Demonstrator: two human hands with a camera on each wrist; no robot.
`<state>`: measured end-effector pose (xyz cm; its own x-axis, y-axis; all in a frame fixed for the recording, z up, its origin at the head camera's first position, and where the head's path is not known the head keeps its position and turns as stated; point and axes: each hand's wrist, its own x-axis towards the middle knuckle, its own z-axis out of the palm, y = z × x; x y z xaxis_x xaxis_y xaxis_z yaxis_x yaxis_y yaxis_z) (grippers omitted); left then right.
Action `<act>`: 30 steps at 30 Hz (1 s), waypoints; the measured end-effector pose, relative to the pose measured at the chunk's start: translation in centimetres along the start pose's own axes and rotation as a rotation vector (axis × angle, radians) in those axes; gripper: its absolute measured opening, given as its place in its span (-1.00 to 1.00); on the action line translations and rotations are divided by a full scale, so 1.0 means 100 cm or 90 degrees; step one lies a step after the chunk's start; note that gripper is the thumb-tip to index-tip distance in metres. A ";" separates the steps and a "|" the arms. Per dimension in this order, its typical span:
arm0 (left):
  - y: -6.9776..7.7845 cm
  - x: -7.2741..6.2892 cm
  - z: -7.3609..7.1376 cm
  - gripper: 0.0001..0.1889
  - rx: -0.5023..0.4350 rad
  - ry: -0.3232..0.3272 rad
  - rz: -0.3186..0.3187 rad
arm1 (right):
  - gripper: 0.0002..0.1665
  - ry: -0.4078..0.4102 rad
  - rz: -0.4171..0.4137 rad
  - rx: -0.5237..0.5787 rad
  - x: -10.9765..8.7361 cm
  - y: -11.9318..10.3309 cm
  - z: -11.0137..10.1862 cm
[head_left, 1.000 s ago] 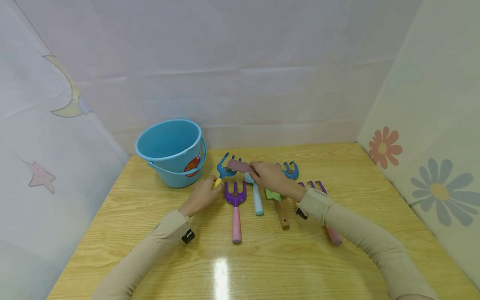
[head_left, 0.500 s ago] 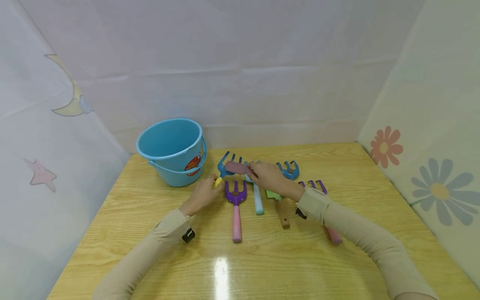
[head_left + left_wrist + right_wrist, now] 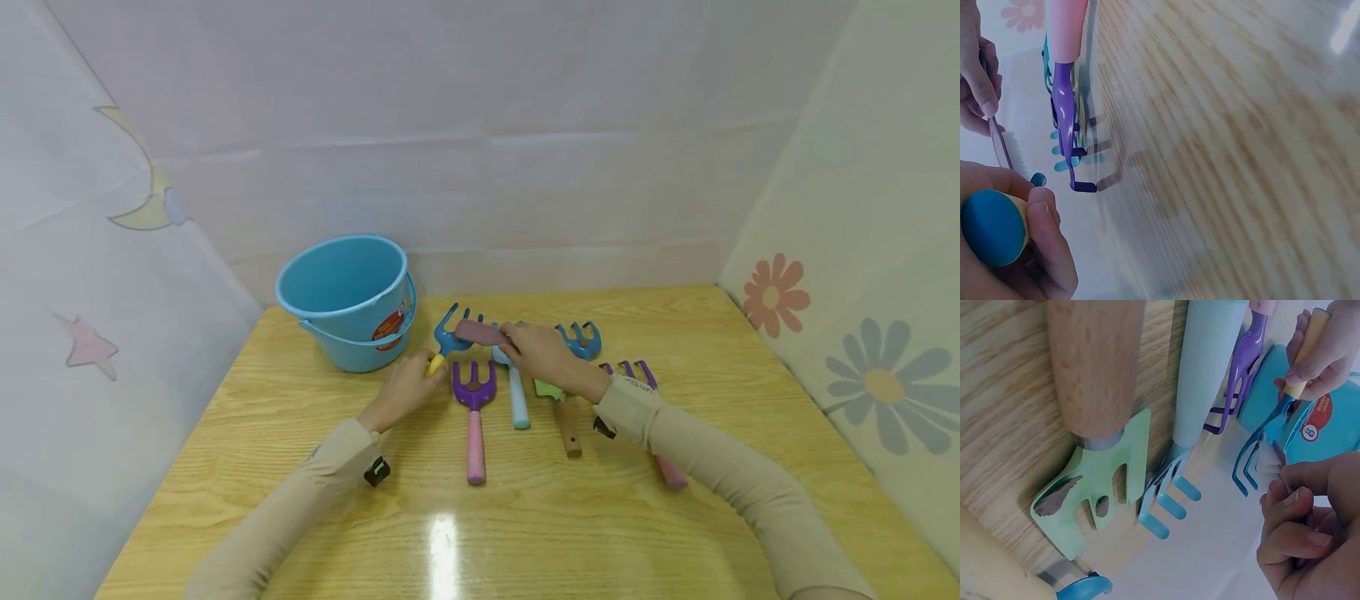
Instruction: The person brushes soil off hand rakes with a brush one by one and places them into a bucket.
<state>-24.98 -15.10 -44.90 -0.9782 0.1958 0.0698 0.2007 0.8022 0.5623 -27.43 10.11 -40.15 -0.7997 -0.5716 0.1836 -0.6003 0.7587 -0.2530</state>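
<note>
My left hand (image 3: 408, 387) grips the yellow handle of a small garden rake (image 3: 450, 340) with blue curved tines, held up in front of the bucket. In the left wrist view the handle's blue end cap faces the camera. My right hand (image 3: 540, 354) pinches a brush (image 3: 480, 332) with a pinkish back. Its white bristles (image 3: 1267, 461) overlap the rake's blue tines in the right wrist view. Between and below my hands lie a purple fork (image 3: 473, 392) with a pink handle, a light-blue rake (image 3: 518, 400) and a green fork (image 3: 1094, 484) with a wooden handle, dark smudges on it.
A light-blue bucket (image 3: 352, 333) with its handle down stands at the back left of the wooden table (image 3: 337, 533). Right of my right hand lie another blue rake (image 3: 581, 343) and a purple rake (image 3: 641, 375), partly under my sleeve. Printed cloth walls (image 3: 480, 192) enclose the table.
The brush in my right hand shifts slightly left, then back right, over the blue tines. My left hand keeps the rake nearly still. The tools on the table stay put.
</note>
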 end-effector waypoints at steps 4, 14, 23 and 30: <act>-0.001 -0.001 -0.001 -0.75 -0.001 0.004 -0.001 | -0.64 0.011 -0.003 -0.004 0.001 0.001 0.002; -0.002 -0.004 -0.006 -0.76 0.003 0.010 -0.003 | -0.64 0.017 -0.004 -0.010 0.002 0.002 0.003; -0.005 -0.005 -0.005 -0.77 -0.012 0.015 0.001 | -0.66 0.025 -0.007 -0.004 0.002 0.005 0.006; -0.005 -0.006 -0.005 -0.75 -0.020 0.017 -0.001 | -0.65 0.004 -0.014 0.017 -0.001 0.006 0.004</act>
<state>-24.53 -15.85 -44.81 -0.9797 0.1794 0.0899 0.1976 0.7843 0.5881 -27.66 10.49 -40.71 -0.7860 -0.5863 0.1961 -0.6180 0.7369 -0.2741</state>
